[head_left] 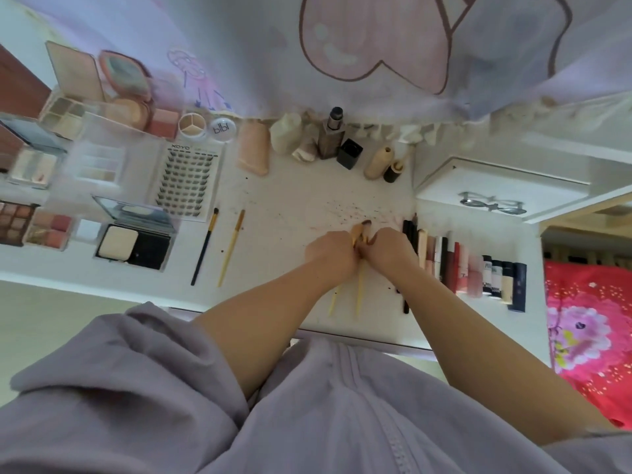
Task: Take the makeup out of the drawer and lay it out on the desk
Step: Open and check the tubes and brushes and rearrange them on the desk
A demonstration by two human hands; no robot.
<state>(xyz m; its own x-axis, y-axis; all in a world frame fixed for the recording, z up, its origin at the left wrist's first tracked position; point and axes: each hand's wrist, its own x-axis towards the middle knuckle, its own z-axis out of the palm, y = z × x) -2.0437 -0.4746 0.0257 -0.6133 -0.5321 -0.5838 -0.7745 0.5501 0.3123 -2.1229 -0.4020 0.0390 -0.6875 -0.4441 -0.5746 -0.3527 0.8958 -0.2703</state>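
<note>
My left hand (331, 252) and my right hand (390, 249) meet over the middle of the white desk (290, 206). Both grip a bundle of yellow-handled makeup brushes (359, 289); bristle tips stick out above my fists and the handles point back toward me. Two brushes (219, 248) lie side by side on the desk to the left. A row of lipsticks and tubes (468, 268) lies just right of my right hand. Palettes and compacts (133, 234) cover the desk's left part. The drawer is hidden from view.
A lash tray (187, 181), small jars and bottles (337, 138) line the back of the desk under a hanging cloth (376, 46). A white box (502, 186) stands at the right. Dark specks dot the desk centre. Pink bedding (588, 330) is to the right.
</note>
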